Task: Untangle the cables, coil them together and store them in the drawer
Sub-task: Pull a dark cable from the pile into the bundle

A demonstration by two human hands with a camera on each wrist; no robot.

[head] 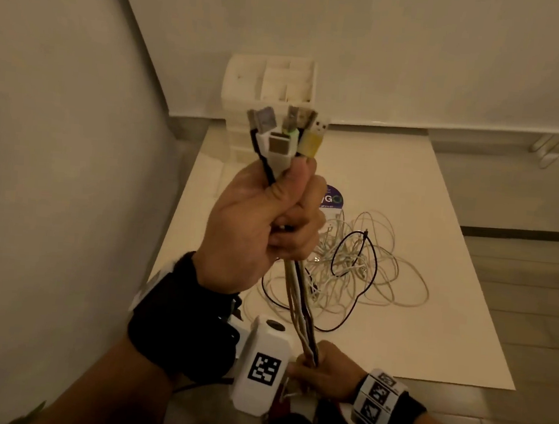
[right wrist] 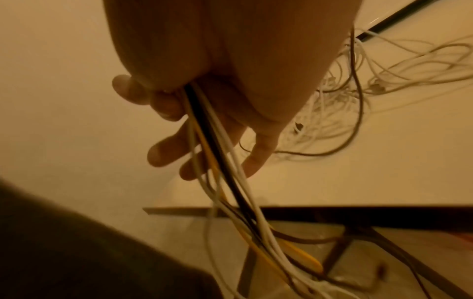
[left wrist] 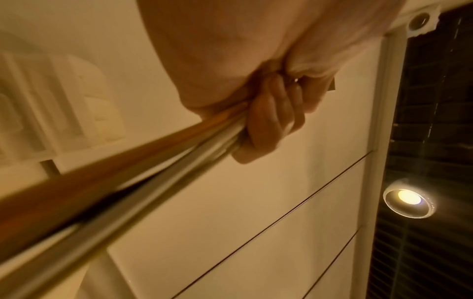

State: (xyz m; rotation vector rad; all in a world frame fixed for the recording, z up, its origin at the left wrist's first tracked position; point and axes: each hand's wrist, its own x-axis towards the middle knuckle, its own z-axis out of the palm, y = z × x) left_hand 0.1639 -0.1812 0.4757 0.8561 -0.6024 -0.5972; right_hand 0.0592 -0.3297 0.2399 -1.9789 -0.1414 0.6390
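Standing near upright, cables (head: 299,301) point plugs (head: 287,129) upward, away from camera.

Dim amber light, ceiling spotlight (left wrist: 409,197) glaring, wrist views motion-blurred, edges warped

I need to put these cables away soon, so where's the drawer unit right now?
In the head view, the white drawer unit stands at the table's far edge against the wall, directly behind the plug ends held up in the left hand.

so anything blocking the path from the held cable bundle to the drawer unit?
No object visibly stands between. The left hand grips the cable bundle in front of the drawer unit, but the loose cable ends lie tangled on the table, and no drawer looks open.
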